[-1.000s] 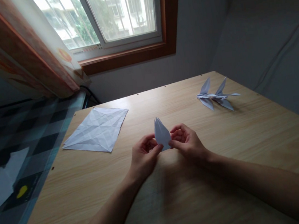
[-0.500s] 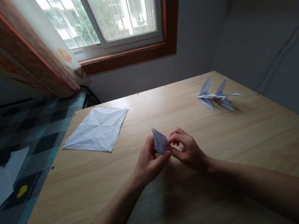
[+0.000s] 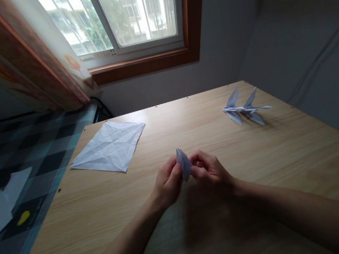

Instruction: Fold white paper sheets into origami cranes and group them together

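Observation:
A small piece of folded white paper (image 3: 184,164) with a pointed top is held up above the wooden table (image 3: 238,155). My left hand (image 3: 169,180) pinches its left edge between thumb and fingers. On the other side, my right hand (image 3: 208,168) grips the lower right edge with thumb and curled fingers. The hands partly cover the paper, so its far folds are hidden.
A creased, unfolded paper sheet (image 3: 109,147) lies at the table's far left. Folded paper figures with pointed wings (image 3: 243,108) rest at the far right. Beyond the left edge, white paper (image 3: 7,198) lies on a checkered cloth (image 3: 48,130).
The folded paper has turned and looks narrower, sitting slightly lower. My left thumb has moved up from below onto its left side, and my right fingers have closed in on the right edge.

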`<state>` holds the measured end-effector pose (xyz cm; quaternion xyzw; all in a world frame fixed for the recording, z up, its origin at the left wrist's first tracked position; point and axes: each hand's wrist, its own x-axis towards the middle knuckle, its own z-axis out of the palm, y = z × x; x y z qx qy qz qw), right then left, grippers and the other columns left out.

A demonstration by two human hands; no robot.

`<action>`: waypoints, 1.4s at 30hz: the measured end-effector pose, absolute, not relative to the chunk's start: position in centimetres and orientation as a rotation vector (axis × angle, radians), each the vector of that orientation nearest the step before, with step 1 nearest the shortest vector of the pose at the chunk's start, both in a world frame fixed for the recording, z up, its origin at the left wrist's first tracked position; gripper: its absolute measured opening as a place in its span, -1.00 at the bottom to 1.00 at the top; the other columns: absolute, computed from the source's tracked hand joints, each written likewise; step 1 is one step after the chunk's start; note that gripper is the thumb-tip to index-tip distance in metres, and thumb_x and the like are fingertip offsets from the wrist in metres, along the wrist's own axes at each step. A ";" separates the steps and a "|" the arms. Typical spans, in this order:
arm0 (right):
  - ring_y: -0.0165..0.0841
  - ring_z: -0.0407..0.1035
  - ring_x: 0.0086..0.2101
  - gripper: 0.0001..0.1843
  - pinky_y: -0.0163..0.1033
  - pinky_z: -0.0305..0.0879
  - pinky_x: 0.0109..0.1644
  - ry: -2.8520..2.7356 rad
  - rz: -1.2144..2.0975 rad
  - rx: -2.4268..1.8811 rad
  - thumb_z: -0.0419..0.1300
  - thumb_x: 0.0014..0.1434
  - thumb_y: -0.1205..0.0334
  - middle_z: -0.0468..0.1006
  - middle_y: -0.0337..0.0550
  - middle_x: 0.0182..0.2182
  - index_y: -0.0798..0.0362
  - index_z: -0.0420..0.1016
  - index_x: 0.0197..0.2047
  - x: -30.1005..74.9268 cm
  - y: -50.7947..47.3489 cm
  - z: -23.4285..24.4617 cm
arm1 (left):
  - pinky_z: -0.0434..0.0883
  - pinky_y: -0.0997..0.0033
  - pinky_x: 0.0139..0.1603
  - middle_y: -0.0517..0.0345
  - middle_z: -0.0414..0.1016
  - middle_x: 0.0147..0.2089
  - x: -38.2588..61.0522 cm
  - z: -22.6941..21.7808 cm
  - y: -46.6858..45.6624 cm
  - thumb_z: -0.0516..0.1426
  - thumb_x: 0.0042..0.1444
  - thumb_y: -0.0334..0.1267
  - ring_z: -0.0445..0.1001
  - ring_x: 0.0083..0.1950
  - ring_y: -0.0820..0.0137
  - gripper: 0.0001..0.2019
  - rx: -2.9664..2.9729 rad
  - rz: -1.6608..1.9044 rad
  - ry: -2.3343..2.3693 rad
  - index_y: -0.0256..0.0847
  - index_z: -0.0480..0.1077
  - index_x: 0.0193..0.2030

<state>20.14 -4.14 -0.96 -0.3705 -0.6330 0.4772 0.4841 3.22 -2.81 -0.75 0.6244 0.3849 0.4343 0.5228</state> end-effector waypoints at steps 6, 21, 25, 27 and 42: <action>-0.40 0.38 -0.48 -0.80 -0.32 0.29 -0.38 -1.711 0.831 -0.999 0.09 0.26 0.12 0.50 -0.24 -0.49 0.02 0.41 -0.32 20.0 -4.3 -1.0 | 0.35 0.38 -0.28 0.07 0.50 -0.37 2.8 0.0 -2.9 0.04 0.22 -0.05 0.43 -0.34 0.32 -0.66 1.754 0.968 0.895 -0.29 0.48 -0.28; -0.41 0.38 -0.51 -0.84 -0.32 0.29 -0.42 -1.560 0.670 -1.073 0.17 0.16 0.20 0.46 -0.29 -0.53 0.00 0.30 -0.42 19.9 -4.4 -0.9 | 0.39 0.37 -0.31 0.10 0.56 -0.41 3.0 -0.1 -2.9 0.15 0.10 -0.19 0.48 -0.38 0.31 -0.80 1.556 1.201 1.184 -0.29 0.50 -0.39; -0.38 0.43 -0.42 -0.90 -0.28 0.37 -0.31 -1.609 0.693 -1.011 0.17 0.19 0.23 0.51 -0.24 -0.45 0.03 0.38 -0.36 19.8 -4.3 -0.9 | 0.43 0.36 -0.24 0.05 0.57 -0.33 3.0 -0.2 -3.1 0.20 0.11 -0.14 0.51 -0.31 0.31 -0.79 1.627 1.176 1.093 -0.28 0.49 -0.35; -0.35 0.45 -0.36 -0.93 -0.25 0.41 -0.27 -1.642 0.675 -0.948 0.17 0.20 0.23 0.54 -0.19 -0.37 0.03 0.43 -0.28 19.8 -4.2 -0.9 | 0.44 0.33 -0.18 0.01 0.58 -0.24 2.9 -0.5 -3.1 0.19 0.14 -0.06 0.52 -0.23 0.28 -0.73 1.619 1.170 0.980 -0.27 0.48 -0.23; -0.40 0.38 -0.38 -0.78 -0.24 0.42 -0.31 -1.704 0.513 -0.826 0.15 0.20 0.38 0.48 -0.16 -0.29 0.01 0.44 -0.08 19.9 -4.2 -0.8 | 0.34 0.46 -0.36 0.18 0.47 -0.42 3.0 -0.1 -2.2 0.23 0.09 0.00 0.37 -0.40 0.44 -0.67 1.392 1.216 1.073 -0.29 0.43 -0.33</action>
